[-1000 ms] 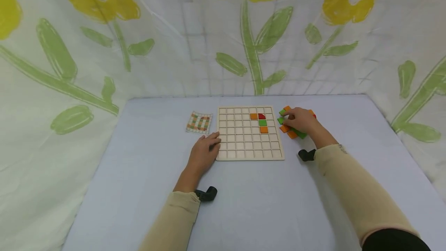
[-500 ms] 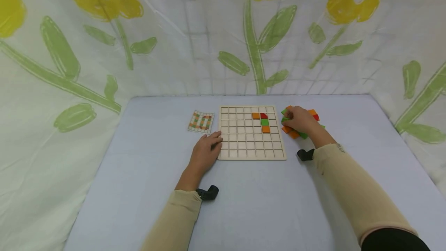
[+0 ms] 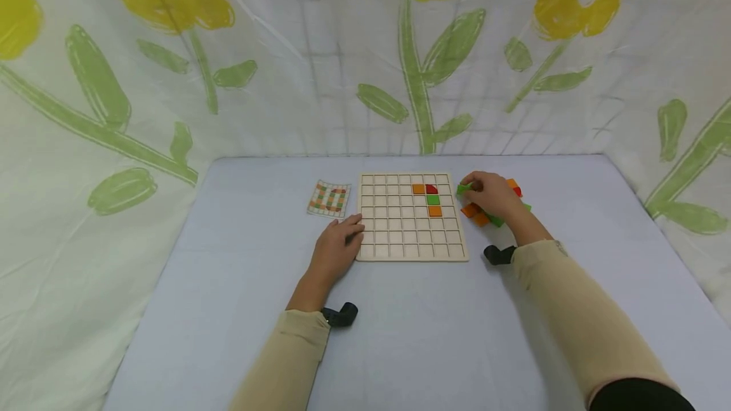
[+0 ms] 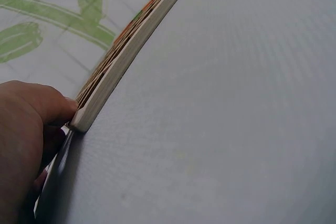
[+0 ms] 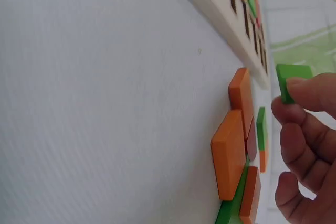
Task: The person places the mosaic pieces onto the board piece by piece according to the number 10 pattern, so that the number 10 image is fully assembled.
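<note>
My right hand [image 3: 492,194] pinches a green square tile [image 5: 291,80] between thumb and fingers, raised over a pile of loose tiles. Beside the pile lies a wooden grid board [image 3: 394,233]. In its upper right part sit two orange tiles, one of them this orange tile [image 3: 435,211], with a red tile [image 3: 431,189] that has a rounded corner and a green tile [image 3: 433,200]. My left hand [image 3: 334,247] rests at the board's left edge; the left wrist view shows its thumb [image 4: 60,106] touching near the front corner.
A small pattern card [image 3: 329,199] with coloured squares lies left of the board. Loose orange tiles [image 5: 229,150], green ones and some red lie right of the board, partly under my right hand. A flower-printed cloth [image 3: 274,113] hangs behind the table [image 3: 411,335].
My right hand was among the loose tiles; now it holds a green tile lifted slightly toward the board. The left hand stays at the board's edge. The camera view shifted slightly.
</note>
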### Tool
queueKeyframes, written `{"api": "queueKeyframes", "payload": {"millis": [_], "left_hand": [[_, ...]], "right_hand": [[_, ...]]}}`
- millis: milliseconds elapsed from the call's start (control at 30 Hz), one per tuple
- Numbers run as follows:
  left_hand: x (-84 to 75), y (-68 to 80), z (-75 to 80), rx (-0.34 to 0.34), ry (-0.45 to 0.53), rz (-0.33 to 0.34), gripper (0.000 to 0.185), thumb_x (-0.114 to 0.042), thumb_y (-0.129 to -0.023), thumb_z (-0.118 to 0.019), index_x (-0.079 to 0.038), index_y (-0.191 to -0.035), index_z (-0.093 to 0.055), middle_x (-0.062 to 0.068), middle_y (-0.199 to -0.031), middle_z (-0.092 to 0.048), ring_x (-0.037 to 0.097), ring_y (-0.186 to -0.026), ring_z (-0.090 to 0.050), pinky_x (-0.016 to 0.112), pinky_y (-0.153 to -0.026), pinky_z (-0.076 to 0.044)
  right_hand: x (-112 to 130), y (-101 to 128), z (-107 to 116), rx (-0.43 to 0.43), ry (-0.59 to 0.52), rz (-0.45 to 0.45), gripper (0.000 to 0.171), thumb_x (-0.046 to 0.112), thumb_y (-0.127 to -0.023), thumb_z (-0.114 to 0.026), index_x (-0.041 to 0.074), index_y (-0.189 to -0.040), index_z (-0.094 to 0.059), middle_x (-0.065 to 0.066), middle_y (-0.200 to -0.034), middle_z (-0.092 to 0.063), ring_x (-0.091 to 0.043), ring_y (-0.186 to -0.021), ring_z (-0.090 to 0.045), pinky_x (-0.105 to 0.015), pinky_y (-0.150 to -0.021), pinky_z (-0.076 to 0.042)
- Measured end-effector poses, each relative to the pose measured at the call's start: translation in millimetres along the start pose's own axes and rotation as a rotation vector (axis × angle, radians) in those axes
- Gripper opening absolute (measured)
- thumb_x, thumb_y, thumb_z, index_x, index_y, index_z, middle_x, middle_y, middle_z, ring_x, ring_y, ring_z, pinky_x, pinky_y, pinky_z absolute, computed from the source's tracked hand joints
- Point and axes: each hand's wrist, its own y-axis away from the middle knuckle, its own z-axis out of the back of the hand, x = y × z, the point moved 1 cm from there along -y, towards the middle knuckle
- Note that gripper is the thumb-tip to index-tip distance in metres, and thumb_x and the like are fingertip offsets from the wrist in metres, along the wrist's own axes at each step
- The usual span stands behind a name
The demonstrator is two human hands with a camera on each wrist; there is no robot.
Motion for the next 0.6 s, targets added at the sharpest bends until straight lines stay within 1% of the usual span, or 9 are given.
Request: {"api": "queueKeyframes", "payload": {"millis": [67, 167, 267, 367, 467, 600], "left_hand": [[-0.7, -0.8, 0.3, 0.001, 0.001, -0.004, 0.023, -0.014, -0.095, -0.065, -0.008, -0.116, -0.073, 0.0, -0.138, -0.06, 0.02, -0.129, -0.056, 0.04, -0.121, -0.031], [-2.0, -1.2, 1.1, 0.002, 0.004, -0.008, 0.023, -0.014, -0.095, -0.065, -0.008, -0.116, -0.073, 0.001, -0.138, -0.06, 0.02, -0.129, -0.056, 0.042, -0.12, -0.031], [-2.6, -1.8, 1.6, -0.001, 0.005, -0.006, 0.023, -0.013, -0.095, -0.065, -0.008, -0.115, -0.073, 0.001, -0.138, -0.06, 0.021, -0.128, -0.057, 0.042, -0.12, -0.031], [-1.9, -2.2, 1.3, 0.0, -0.002, 0.0, 0.023, -0.014, -0.095, -0.065, -0.009, -0.115, -0.073, 0.0, -0.138, -0.06, 0.02, -0.129, -0.057, 0.042, -0.121, -0.031], [-1.1, -2.0, 0.5, 0.002, -0.007, -0.001, 0.023, -0.014, -0.095, -0.065, -0.008, -0.115, -0.073, 0.0, -0.138, -0.06, 0.02, -0.129, -0.057, 0.042, -0.12, -0.031], [-1.2, -1.0, -0.5, 0.006, -0.003, 0.005, 0.022, -0.014, -0.095, -0.065, -0.008, -0.115, -0.073, 0.001, -0.138, -0.06, 0.021, -0.129, -0.056, 0.042, -0.121, -0.031]], "right_hand": [[0, 3, 0, -0.008, -0.018, -0.002, 0.03, 0.02, -0.097, -0.059, 0.012, -0.126, -0.06, -0.016, -0.113, -0.063, -0.028, -0.091, -0.056, -0.036, -0.077, -0.051], [3, 9, -1, -0.033, -0.074, -0.009, 0.029, 0.022, -0.096, -0.062, 0.013, -0.123, -0.061, -0.014, -0.11, -0.066, -0.026, -0.087, -0.058, -0.032, -0.071, -0.051], [9, 18, -5, -0.073, -0.144, -0.013, 0.028, 0.027, -0.093, -0.067, 0.014, -0.118, -0.064, -0.01, -0.102, -0.067, -0.024, -0.081, -0.058, -0.029, -0.064, -0.05], [14, 28, -12, -0.105, -0.213, -0.012, 0.028, 0.029, -0.092, -0.07, 0.014, -0.115, -0.068, -0.009, -0.095, -0.067, -0.022, -0.075, -0.056, -0.027, -0.059, -0.048], [16, 35, -21, -0.121, -0.27, -0.021, 0.028, 0.03, -0.091, -0.071, 0.016, -0.115, -0.07, -0.008, -0.093, -0.065, -0.022, -0.076, -0.054, -0.026, -0.059, -0.048], [16, 40, -33, -0.104, -0.348, -0.054, 0.031, 0.034, -0.09, -0.072, 0.018, -0.116, -0.07, -0.007, -0.095, -0.064, -0.023, -0.087, -0.052, -0.026, -0.068, -0.048]]}}
